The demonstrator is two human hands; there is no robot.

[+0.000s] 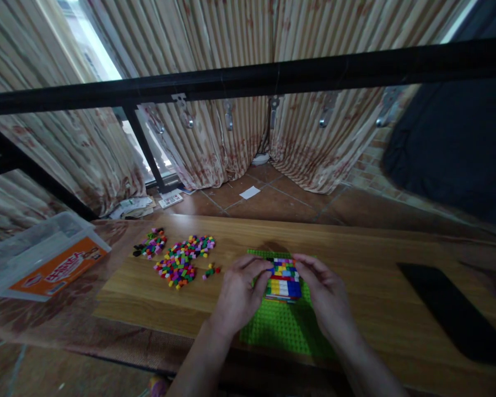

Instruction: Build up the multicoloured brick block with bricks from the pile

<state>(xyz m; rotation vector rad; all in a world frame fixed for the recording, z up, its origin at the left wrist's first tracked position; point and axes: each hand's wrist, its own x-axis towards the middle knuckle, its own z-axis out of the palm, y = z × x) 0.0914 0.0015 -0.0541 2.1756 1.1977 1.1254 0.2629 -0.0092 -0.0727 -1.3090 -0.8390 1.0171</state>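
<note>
A block of stacked toy bricks in many colours stands on the green baseplate. Its front face shows yellow, white and blue, with mixed small bricks along the top. My left hand is at the block's upper left corner, thumb and forefinger pinched on a small blue brick that touches or nearly touches the block. At the upper right edge, my right hand has its fingertips closed against the block. The fingers partly cover both sides of it.
Loose coloured bricks lie in piles on the wooden board, with a few more nearer my left hand. A clear plastic box with an orange label sits far left. On the right lies a flat black object. A dark rail crosses beyond.
</note>
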